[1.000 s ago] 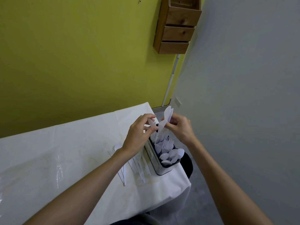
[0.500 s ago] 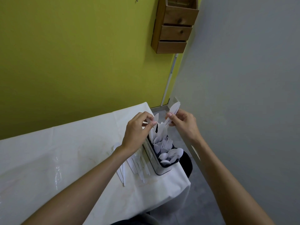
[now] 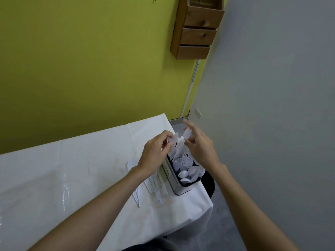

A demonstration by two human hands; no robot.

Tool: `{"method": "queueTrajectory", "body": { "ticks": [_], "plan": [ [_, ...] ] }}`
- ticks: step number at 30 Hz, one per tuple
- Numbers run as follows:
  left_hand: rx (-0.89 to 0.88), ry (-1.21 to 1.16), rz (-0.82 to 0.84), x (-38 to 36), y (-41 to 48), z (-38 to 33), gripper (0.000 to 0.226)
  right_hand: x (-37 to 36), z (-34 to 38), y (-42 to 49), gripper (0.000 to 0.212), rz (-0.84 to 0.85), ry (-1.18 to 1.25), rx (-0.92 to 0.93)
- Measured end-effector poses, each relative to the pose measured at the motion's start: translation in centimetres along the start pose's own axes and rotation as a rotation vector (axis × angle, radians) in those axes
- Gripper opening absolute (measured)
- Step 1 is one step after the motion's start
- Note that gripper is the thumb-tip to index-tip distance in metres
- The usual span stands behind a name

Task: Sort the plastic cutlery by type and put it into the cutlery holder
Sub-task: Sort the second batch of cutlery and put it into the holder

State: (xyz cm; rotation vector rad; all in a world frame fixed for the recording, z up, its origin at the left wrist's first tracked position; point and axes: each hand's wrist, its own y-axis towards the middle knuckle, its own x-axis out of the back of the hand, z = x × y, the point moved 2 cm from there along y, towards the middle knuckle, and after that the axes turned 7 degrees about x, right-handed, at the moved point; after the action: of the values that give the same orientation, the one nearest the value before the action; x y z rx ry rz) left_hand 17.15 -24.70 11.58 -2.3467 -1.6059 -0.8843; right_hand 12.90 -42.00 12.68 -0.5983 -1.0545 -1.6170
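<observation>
A white cutlery holder [image 3: 181, 191] stands at the table's right edge. It has spoons [image 3: 190, 174] in the near part, forks [image 3: 186, 159] in the middle and knives [image 3: 176, 151] at the far end. My left hand [image 3: 155, 154] pinches the tops of the upright knives from the left. Just right of them, my right hand [image 3: 200, 148] is blurred, with its fingers loosely spread. Its thumb and fingers hold one plastic knife [image 3: 187, 134] blade up over the far end. Loose white cutlery [image 3: 154, 186] lies on the white tablecloth [image 3: 72, 169] left of the holder, partly under my left forearm.
A wooden rack [image 3: 197, 29] hangs on the green wall above. A grey wall [image 3: 272, 105] runs close along the right. A dark round object [image 3: 209, 183] sits on the floor beside the table's right edge, just past the holder.
My right hand has brought its knife down and left, closer to the knives in the holder, and its fingers have spread. My left hand stays on the knife tops.
</observation>
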Motion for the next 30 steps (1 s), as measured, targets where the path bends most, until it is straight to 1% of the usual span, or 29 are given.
{"method": "queueTrajectory", "body": {
  "ticks": [2, 3, 4, 6, 9, 11, 13, 14, 15, 18, 19, 21, 22, 23, 25, 27, 28, 30],
  "plan": [
    [0.01, -0.006, -0.003, -0.3, -0.3, 0.0, 0.012, -0.5, 0.0, -0.6, 0.051, 0.031, -0.075, 0.135],
    [0.022, 0.005, 0.005, -0.5, -0.4, 0.1, 0.012, -0.6, -0.2, -0.9, 0.043, 0.024, -0.07, 0.169],
    [0.038, 0.024, 0.019, -0.7, -0.6, 0.2, 0.014, -0.6, -0.1, -1.1, 0.039, 0.01, -0.046, 0.188],
    [0.08, 0.026, 0.055, -0.9, -1.0, 0.8, 0.022, -0.3, 0.1, -1.1, 0.042, -0.017, 0.016, 0.219],
    [0.129, -0.079, 0.083, -0.9, -1.7, 1.1, 0.038, 0.6, 1.0, -0.9, 0.047, -0.042, 0.102, 0.207],
    [0.124, -0.12, 0.073, -0.7, -1.9, 1.3, 0.044, 0.6, 1.2, -0.9, 0.048, -0.016, 0.107, 0.212],
    [0.126, -0.126, 0.07, -0.7, -2.1, 1.4, 0.046, 0.0, 1.2, -1.1, 0.041, 0.016, 0.074, 0.27],
    [0.124, -0.134, 0.066, -0.7, -2.1, 1.4, 0.047, -0.4, 1.0, -1.1, 0.038, 0.0, 0.035, 0.315],
    [0.119, -0.149, 0.057, -0.7, -2.2, 1.4, 0.046, -0.6, 0.8, -1.0, 0.038, -0.021, 0.016, 0.315],
    [0.118, -0.185, 0.0, -0.6, -2.2, 1.4, 0.043, -0.2, 1.1, -0.2, 0.048, -0.124, 0.059, 0.12],
    [0.13, -0.193, -0.015, -0.5, -2.1, 1.4, 0.043, -0.1, 1.1, 0.1, 0.044, -0.179, 0.081, 0.109],
    [0.157, -0.194, -0.036, -0.3, -2.1, 1.7, 0.041, -0.3, 1.1, 0.3, 0.025, -0.286, 0.061, 0.206],
    [0.169, -0.191, -0.04, -0.2, -2.2, 1.7, 0.04, -0.4, 1.0, 0.2, 0.017, -0.313, 0.043, 0.254],
    [0.177, -0.187, -0.043, -0.1, -2.3, 1.8, 0.039, -0.5, 0.9, 0.2, 0.012, -0.314, 0.033, 0.274],
    [0.183, -0.176, -0.046, 0.0, -2.5, 2.0, 0.034, -0.3, 0.9, 0.3, 0.011, -0.28, 0.005, 0.268],
    [0.18, -0.156, -0.038, 0.1, -2.7, 2.0, 0.029, 0.1, 0.9, 0.8, 0.019, -0.215, 0.011, 0.203],
    [0.178, -0.158, -0.035, 0.1, -2.7, 1.9, 0.027, 0.3, 0.8, 0.9, 0.024, -0.182, 0.052, 0.149],
    [0.176, -0.171, -0.03, 0.1, -2.7, 1.7, 0.025, 0.4, 0.4, 1.1, 0.029, -0.177, 0.117, 0.111]
  ]
}}
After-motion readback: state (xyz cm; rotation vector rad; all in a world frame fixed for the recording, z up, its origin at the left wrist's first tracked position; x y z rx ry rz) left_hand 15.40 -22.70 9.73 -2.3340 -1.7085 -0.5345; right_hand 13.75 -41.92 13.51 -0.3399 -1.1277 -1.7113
